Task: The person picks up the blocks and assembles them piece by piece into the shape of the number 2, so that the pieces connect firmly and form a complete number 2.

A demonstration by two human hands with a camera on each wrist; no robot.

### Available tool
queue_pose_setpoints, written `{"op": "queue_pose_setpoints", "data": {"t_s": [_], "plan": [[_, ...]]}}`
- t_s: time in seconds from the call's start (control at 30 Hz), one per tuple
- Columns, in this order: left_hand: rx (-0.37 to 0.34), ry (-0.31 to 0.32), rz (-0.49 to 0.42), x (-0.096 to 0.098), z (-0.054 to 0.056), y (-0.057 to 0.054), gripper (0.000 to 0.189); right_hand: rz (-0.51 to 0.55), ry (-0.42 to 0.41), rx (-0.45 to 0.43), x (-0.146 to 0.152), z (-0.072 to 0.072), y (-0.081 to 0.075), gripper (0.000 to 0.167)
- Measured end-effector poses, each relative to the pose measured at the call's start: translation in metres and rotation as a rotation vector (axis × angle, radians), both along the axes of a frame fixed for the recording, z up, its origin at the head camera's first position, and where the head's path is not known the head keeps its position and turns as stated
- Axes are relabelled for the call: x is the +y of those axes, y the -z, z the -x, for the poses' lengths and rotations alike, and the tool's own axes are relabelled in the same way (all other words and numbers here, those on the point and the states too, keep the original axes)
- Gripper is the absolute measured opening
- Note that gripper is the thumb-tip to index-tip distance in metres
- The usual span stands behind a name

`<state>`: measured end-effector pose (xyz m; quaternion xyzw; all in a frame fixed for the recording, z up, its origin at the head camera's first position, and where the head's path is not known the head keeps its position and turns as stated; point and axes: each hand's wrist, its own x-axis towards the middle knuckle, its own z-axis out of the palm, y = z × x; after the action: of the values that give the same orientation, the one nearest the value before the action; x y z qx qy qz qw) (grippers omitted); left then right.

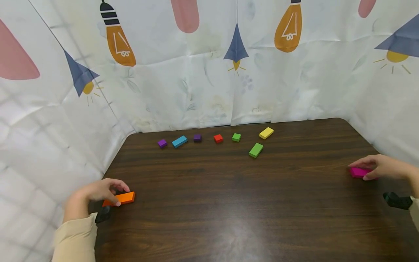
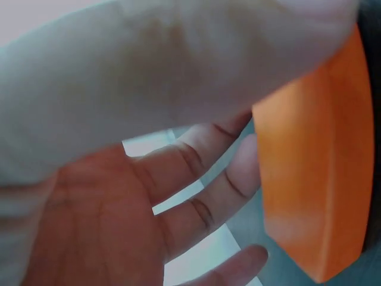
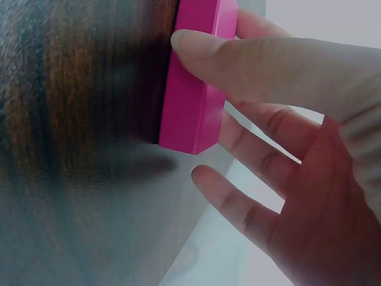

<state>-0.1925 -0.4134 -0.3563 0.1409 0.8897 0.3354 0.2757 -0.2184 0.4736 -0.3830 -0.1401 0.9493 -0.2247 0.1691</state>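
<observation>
At the left edge of the table, my left hand [image 1: 106,190] pinches a long orange block [image 1: 126,198] between thumb and fingers. Close up in the left wrist view, the orange block [image 2: 315,173] has the thumb across its near side and fingertips at the opposite side. Over by the right edge, my right hand [image 1: 383,166] grips a magenta block [image 1: 358,172]. In the right wrist view the thumb presses one long side of the magenta block [image 3: 189,113], with fingers behind it and the little finger apart from it.
Along the back of the dark wooden table [image 1: 209,203] lie small blocks: purple [image 1: 162,143], blue [image 1: 179,141], dark purple [image 1: 197,138], red [image 1: 218,138], small green [image 1: 236,137], larger green [image 1: 256,150] and yellow [image 1: 266,133]. A printed white curtain [image 1: 203,83] hangs behind.
</observation>
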Motion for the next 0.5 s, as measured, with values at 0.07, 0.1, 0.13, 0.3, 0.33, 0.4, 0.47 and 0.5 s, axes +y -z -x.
{"op": "queue_pose_setpoints", "data": {"t_s": [0.07,0.1,0.13,0.3,0.33,0.4,0.47,0.5], "plan": [[0.004,0.007,-0.005,0.0006,-0.0004,0.0012,0.036,0.012,-0.004,-0.001,-0.0001,-0.0003,0.0008,0.049],[0.007,0.008,-0.002,0.0009,-0.0006,0.0014,0.036,0.013,-0.006,0.0,-0.0002,-0.0005,0.0011,0.049],[0.006,0.005,0.0,0.0013,-0.0006,0.0018,0.035,0.014,-0.01,0.005,-0.0003,-0.0005,0.0015,0.048],[-0.004,-0.024,0.008,0.0052,-0.0012,0.0035,0.036,0.02,-0.009,0.017,0.0012,-0.0002,0.0033,0.047],[-0.007,-0.03,0.003,0.0061,-0.0016,0.0037,0.037,0.021,-0.011,0.02,0.0017,0.0,0.0035,0.047],[-0.004,-0.029,-0.001,0.0064,-0.0021,0.0043,0.037,0.02,-0.008,0.021,0.0022,0.0001,0.0036,0.047],[0.0,-0.016,-0.014,0.0058,-0.0023,0.0047,0.037,0.012,-0.005,0.022,0.0025,0.0003,0.0036,0.047],[0.006,-0.001,-0.013,0.0044,-0.0016,0.0062,0.036,0.009,-0.001,0.021,0.0025,0.0004,0.0036,0.047]]}}
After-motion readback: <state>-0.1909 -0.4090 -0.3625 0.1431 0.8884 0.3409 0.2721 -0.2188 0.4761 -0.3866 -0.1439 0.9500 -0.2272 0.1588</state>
